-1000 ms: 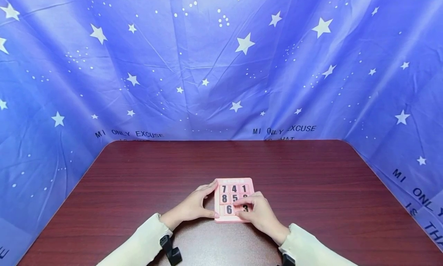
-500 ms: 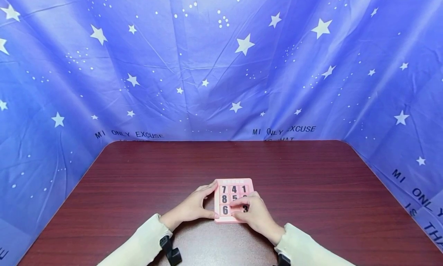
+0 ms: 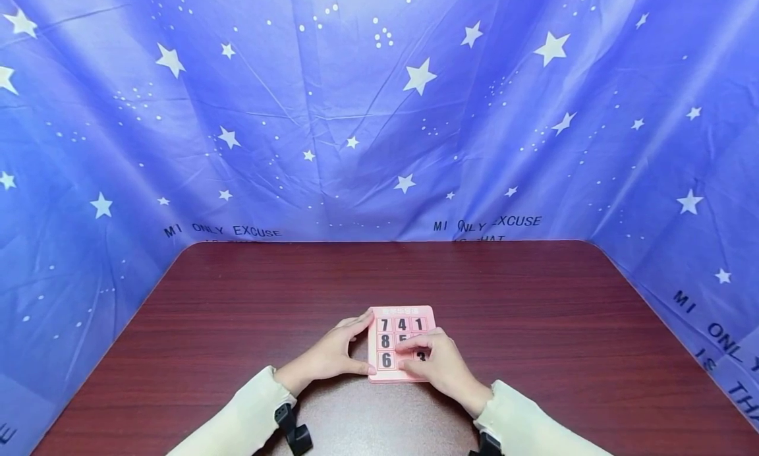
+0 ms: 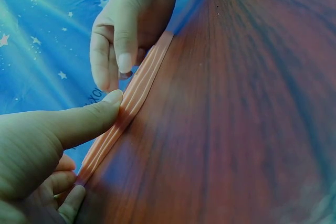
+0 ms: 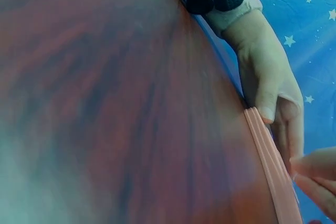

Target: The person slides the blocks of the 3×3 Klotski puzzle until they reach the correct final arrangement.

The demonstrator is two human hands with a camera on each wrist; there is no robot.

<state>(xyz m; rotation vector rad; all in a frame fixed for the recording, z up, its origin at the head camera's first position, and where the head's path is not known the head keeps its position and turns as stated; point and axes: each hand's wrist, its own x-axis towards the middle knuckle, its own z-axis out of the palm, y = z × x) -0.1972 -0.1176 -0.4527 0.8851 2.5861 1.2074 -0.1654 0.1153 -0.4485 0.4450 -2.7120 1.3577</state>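
Observation:
A pink number slide puzzle [image 3: 388,377] lies flat on the table. Its tiles read 7, 4, 1 on top, 8 and a partly covered 5 in the middle row, and 6 [image 3: 387,360] and 3 [image 3: 421,356] at the bottom. My left hand [image 3: 329,352] holds the puzzle's left edge, thumb at the near corner and a finger at the far one. My right hand [image 3: 445,364] is over the lower right, covering the middle row's right tile. Its thumb and forefinger stand slightly apart around the bottom middle slot. Edge-on, the puzzle's layered side [image 4: 139,87] shows in the left wrist view.
The dark red wooden table [image 3: 237,291] stretches out around the puzzle. A blue curtain [image 3: 356,113] with white stars hangs behind and at both sides. Black wrist cameras [image 3: 293,431] sit at the cream sleeves [image 3: 243,410].
Tile 6 has slid left from the bottom middle into the bottom left corner. My right hand moved slightly left with it, then a touch back right. The left hand has stayed put.

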